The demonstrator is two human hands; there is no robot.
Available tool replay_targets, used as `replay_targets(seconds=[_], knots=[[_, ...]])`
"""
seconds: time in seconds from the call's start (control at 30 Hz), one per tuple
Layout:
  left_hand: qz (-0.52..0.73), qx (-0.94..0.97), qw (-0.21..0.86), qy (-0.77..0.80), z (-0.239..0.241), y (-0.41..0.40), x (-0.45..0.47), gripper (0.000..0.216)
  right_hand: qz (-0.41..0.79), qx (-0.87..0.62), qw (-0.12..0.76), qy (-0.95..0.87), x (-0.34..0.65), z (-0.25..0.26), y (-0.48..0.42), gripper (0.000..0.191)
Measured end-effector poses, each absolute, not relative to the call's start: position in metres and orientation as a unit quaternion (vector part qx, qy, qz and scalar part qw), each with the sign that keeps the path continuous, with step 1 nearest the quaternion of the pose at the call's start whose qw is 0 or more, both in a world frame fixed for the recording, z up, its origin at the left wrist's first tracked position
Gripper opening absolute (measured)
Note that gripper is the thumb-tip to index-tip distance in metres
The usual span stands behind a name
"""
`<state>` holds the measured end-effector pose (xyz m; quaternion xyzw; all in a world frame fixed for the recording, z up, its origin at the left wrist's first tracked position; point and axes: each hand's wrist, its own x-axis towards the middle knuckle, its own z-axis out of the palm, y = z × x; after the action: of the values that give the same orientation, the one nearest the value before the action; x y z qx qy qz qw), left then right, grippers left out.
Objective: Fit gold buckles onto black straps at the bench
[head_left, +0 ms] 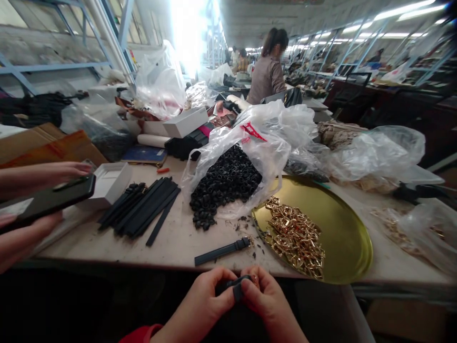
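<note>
My left hand [209, 297] and my right hand [264, 295] meet below the table's front edge, both closed on one dark strap [238, 288]. A bit of gold metal shows by my right fingertips; the fingers hide most of the strap. Just beyond, a dark strap with a gold buckle [223, 251] lies flat on the table. Several dark strips [143, 209] are stacked to the left. Small black loops [228, 176] spill from a clear plastic bag [274, 143]. To the right, gold buckles [294, 233] are heaped on a round gold tray [342, 228].
At the left, another person's hands [28, 238] hold a dark phone [71, 193] beside a white box [110, 183]. A blue notebook [144, 155] and more plastic bags [378, 152] sit farther back. One person [267, 76] stands beyond the table.
</note>
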<state>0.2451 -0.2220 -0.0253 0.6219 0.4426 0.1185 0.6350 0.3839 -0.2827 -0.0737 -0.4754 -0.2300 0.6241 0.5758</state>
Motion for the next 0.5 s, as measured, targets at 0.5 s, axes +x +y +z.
replay_targets(seconds=[0.5], knots=[[0.094, 0.461, 0.791, 0.391, -0.025, -0.243, 0.229, 0.031, 0.415, -0.616, 0.331, -0.582, 0.394, -0.050, -0.307, 0.012]])
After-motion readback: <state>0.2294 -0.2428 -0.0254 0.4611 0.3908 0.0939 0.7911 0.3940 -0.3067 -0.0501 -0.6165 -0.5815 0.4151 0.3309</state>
